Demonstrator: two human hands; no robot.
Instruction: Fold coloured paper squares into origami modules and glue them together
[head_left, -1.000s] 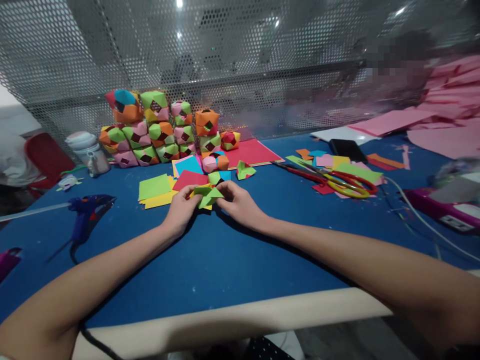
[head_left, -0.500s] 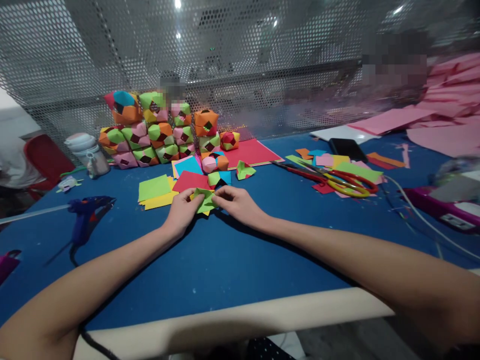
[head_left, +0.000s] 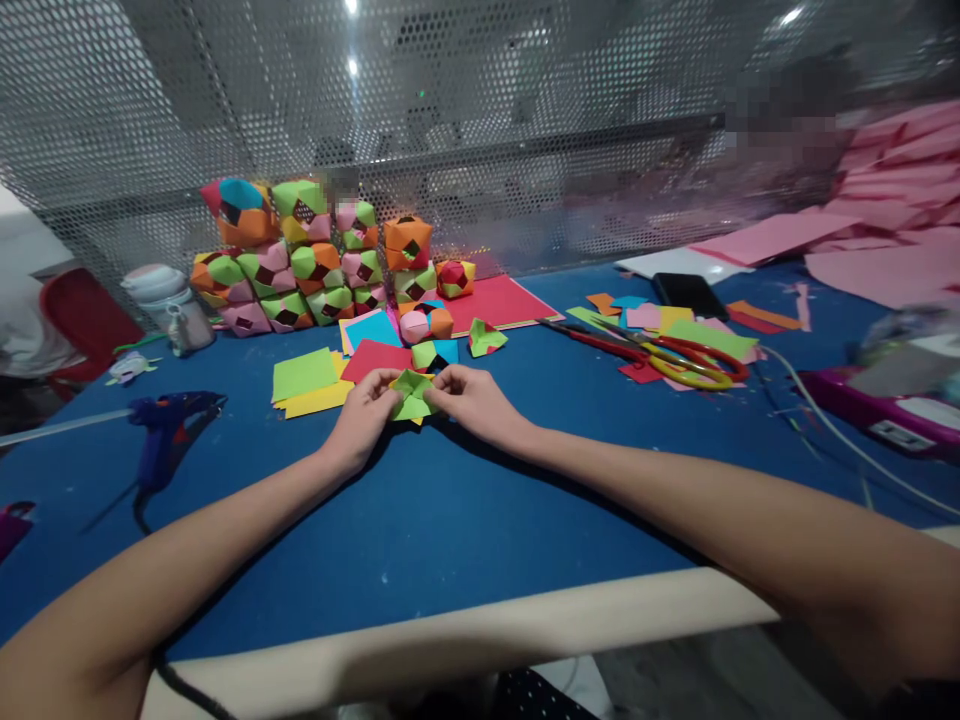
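Observation:
Both hands meet over a folded green paper piece (head_left: 413,394) lying on the blue table (head_left: 450,500). My left hand (head_left: 366,412) pinches its left side, fingers closed on the paper. My right hand (head_left: 472,400) pinches its right side. Just behind the hands lie flat paper squares: green (head_left: 304,373), yellow (head_left: 315,400), red (head_left: 375,358) and blue (head_left: 375,328). Two small folded pieces, one green and blue (head_left: 433,352), one green and red (head_left: 486,338), sit beyond the hands.
A stack of multicoloured paper cubes (head_left: 300,260) stands against the perforated metal screen (head_left: 450,120). Scissors (head_left: 667,355) lie on paper scraps at right, near a black phone (head_left: 688,295). A blue glue gun (head_left: 161,435) and a small jar (head_left: 174,305) are at left. A cable (head_left: 847,440) runs at right.
The hands have shifted slightly on the green piece, which now looks more opened out and flatter between the fingers. The view has tilted a little.

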